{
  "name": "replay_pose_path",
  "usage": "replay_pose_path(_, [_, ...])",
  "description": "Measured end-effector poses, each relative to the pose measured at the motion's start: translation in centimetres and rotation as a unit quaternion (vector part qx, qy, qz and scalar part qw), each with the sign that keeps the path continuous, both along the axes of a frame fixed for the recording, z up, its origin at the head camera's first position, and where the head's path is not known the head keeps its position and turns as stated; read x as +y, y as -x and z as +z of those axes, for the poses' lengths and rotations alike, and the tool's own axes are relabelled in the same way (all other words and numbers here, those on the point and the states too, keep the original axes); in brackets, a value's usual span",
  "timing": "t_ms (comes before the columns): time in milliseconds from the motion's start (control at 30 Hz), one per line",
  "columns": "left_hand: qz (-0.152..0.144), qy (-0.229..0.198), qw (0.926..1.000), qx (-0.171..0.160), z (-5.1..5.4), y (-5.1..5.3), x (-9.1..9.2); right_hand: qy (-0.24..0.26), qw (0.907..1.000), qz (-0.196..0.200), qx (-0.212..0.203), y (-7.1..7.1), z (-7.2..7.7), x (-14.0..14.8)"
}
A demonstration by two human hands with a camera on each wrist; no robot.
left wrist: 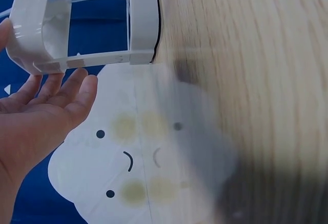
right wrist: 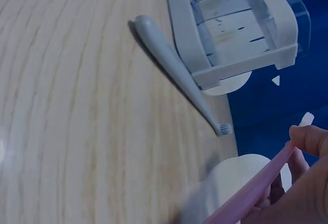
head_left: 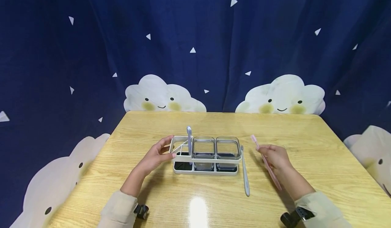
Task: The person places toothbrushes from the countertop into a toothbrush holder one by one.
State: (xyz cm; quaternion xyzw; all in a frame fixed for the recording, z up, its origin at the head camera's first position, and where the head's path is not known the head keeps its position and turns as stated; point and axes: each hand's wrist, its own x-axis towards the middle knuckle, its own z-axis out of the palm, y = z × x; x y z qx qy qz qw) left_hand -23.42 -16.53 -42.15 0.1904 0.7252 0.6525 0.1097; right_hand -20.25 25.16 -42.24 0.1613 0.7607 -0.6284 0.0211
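head view, starting at the far left: a dark blue curtain (head_left: 183, 17) with white triangles and smiling clouds (head_left: 165, 95) hangs behind a pale wooden table (head_left: 171, 201). a beige sleeve (head_left: 117, 209) leads to the left hand (head_left: 159, 155), whose thumb lies on the near side of a white rack (head_left: 210, 160) and whose fingers reach round its left end, so it holds that end lightly, thumb and fingers spread apart by the frame's width. the rack stands on the table. its left section, crossed by thin dividers, holds a lavender toothbrush (head_left: 189, 138), upright, head up. next come two clear square cups, the left cup (head_left: 204, 155) and the right cup (head_left: 228, 154), side by side in the rack. close along the rack's right end a gray toothbrush (head_left: 245, 177) lies on the table, bristles at the far end; whether it touches the rack i cannot tell. farther right, well apart from the rack, the right hand (head_left: 276, 156) pinches a pink toothbrush (head_left: 270, 171) near its neck, thumb and finger closed on it, bristles pointing away, handle slanting back under the palm.
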Motion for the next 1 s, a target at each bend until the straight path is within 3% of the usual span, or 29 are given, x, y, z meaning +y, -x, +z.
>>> replay_pose_path(167, [0.005,0.004,1.0000,0.002,0.1,0.1,-0.1,0.015,0.9998,-0.001,0.013,0.0,0.9,-0.3])
replay_pose_path(400, [0.001,-0.005,1.0000,0.004,0.2,0.1,0.0,-0.023,0.9990,0.012,0.036,-0.4,2.1,-0.6])
replay_pose_path(633, [0.001,0.002,1.0000,0.009,0.2,0.1,0.0,-0.023,0.9977,0.018,0.062,-0.9,3.2,-0.6])
replay_pose_path(1000, [0.000,-0.005,1.0000,0.003,0.1,0.0,0.1,0.023,0.9924,0.013,0.120,-1.3,5.0,-1.0])
